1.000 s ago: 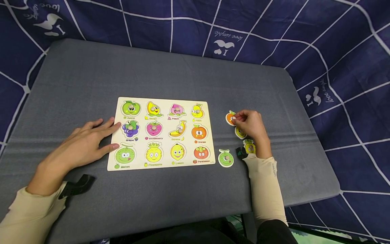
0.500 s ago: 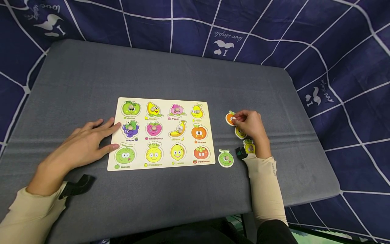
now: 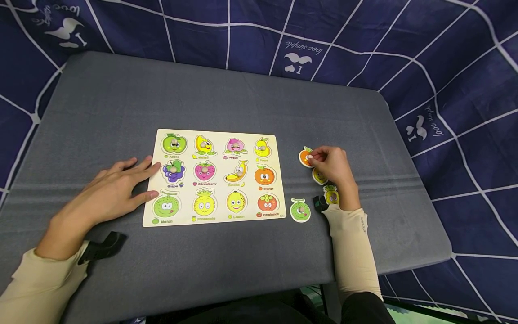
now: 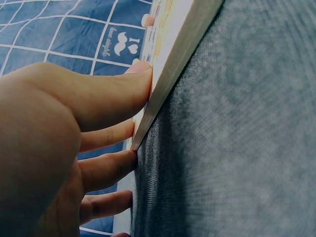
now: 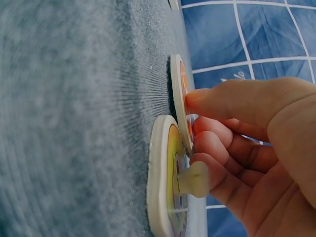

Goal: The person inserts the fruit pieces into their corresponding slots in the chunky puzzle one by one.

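A wooden fruit puzzle board lies on the grey table. My left hand rests at its left edge with fingers spread; in the left wrist view the thumb touches the board's edge. To the right of the board, my right hand pinches the orange puzzle piece by its knob. In the right wrist view that orange piece leans close to the cloth. Partly under the hand lies a lemon piece, and a pineapple piece sits beside the wrist.
A melon piece lies just off the board's lower right corner. Knobbed pieces such as the apple and the strawberry sit in the board. Behind the table hangs a blue checked curtain.
The orange piece has shifted very slightly left in my right fingers. Both hands otherwise keep their places, and the board has not moved.
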Motion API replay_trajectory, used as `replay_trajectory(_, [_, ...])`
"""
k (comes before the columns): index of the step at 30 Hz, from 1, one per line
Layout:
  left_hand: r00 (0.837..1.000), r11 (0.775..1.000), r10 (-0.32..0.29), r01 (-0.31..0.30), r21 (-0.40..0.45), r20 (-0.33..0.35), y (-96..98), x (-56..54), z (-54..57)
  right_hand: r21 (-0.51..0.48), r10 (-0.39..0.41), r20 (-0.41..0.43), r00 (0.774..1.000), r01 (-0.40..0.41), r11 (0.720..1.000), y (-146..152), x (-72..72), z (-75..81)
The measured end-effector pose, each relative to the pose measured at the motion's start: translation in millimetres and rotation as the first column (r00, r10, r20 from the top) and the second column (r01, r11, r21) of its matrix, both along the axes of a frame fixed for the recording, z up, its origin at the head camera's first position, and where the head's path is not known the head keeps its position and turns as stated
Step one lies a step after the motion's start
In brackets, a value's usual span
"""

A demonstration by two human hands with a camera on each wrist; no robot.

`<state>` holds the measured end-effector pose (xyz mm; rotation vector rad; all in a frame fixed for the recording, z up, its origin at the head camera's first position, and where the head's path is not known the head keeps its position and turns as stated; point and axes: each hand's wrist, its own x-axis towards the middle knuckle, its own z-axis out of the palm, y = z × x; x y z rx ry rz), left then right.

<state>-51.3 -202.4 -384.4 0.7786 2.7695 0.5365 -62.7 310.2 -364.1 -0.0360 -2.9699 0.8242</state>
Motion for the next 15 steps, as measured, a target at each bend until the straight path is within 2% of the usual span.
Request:
replay_trajectory(5, [1.000,1.000,0.006,-0.005,-0.020,0.024,0.6,-1.1,0.4,0.007,0.019,-0.002,1.000,-0.019,1.000,-2.7,0.3,1.3])
replay_trajectory(15, [1.000,1.000,0.006,-0.005,-0.021,0.025,0.6,-1.3,0.8,0.015,0.049,-0.007,0.999,-0.049,0.999,-10.4,2.8,4.8])
